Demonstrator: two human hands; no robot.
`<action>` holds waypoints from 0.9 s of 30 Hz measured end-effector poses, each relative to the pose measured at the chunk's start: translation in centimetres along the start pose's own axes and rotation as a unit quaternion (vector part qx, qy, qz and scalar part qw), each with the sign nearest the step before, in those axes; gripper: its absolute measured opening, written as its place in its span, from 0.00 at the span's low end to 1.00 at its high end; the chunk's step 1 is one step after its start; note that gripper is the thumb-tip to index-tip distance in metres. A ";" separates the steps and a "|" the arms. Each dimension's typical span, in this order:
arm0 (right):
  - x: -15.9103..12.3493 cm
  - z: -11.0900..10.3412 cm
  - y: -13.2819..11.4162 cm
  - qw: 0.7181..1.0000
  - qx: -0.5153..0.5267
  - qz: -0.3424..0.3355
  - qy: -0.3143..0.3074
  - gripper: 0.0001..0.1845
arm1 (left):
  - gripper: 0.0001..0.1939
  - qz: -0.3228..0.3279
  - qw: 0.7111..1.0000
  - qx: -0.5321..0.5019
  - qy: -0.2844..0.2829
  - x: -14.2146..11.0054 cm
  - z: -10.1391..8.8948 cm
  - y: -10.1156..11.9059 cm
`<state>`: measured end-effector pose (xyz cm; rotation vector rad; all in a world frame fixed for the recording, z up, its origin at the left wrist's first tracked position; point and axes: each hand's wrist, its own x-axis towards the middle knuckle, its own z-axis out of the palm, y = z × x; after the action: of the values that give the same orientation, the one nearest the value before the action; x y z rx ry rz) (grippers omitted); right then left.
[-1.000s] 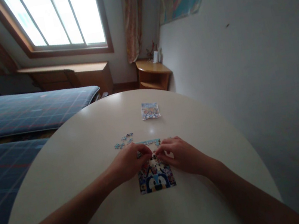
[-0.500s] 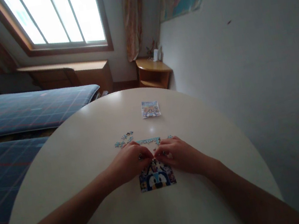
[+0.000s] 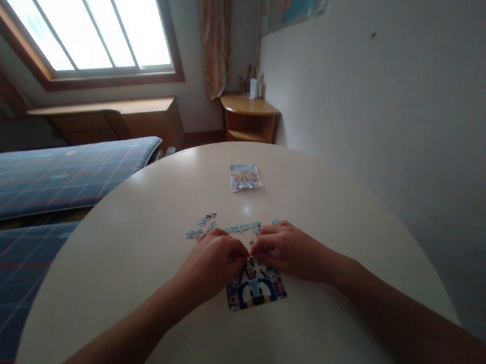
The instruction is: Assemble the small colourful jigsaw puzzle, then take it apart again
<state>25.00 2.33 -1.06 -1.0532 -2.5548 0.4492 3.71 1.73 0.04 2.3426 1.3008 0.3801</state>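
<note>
A partly assembled jigsaw puzzle (image 3: 257, 293) lies flat on the round white table (image 3: 178, 352), with a blue cartoon dog's face in its lower part. My left hand (image 3: 213, 262) comes in over its left side, fingers pinched. Opposite it, my right hand (image 3: 285, 251) is closed the same way, and the fingertips of both meet above the puzzle's middle. They pinch at a small puzzle piece, mostly hidden by the fingers. Beyond the hands a light blue strip of joined pieces (image 3: 242, 228) forms the top edge. The puzzle's middle is largely covered by my hands.
Several loose puzzle pieces (image 3: 196, 234) lie beyond my left hand, and a light piece (image 3: 276, 221) shows just past the right. Farther back is a small printed packet (image 3: 244, 177). A plaid-covered bed (image 3: 40, 180) stands to the left; a white wall (image 3: 390, 121) rises on the right.
Hardly anything differs. Both hands stay pinched at the same spot, with only a very slight shift of the fingers; the puzzle and loose pieces have not visibly moved.
</note>
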 end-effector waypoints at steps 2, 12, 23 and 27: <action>0.0 0.0 0.0 1.000 0.000 -0.002 0.003 0.05 | 0.09 0.003 1.000 0.003 0.000 0.0 0.0 0.1; 0.1 0.0 -0.1 1.000 -0.007 0.000 -0.006 0.04 | 0.10 0.000 1.000 0.021 -0.009 -0.1 -0.2 0.6; -0.1 -0.1 -0.2 1.000 0.008 0.018 0.010 0.06 | 0.13 0.008 1.000 -0.025 0.016 -0.1 0.2 -0.3; 0.1 -0.5 -0.9 0.994 0.073 0.074 0.046 0.08 | 0.12 -0.026 0.994 -0.094 0.052 0.1 -0.1 -0.2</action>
<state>24.63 1.86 -0.25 -1.1851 -2.3347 0.6024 3.54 1.96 0.02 2.1539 1.3083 0.5880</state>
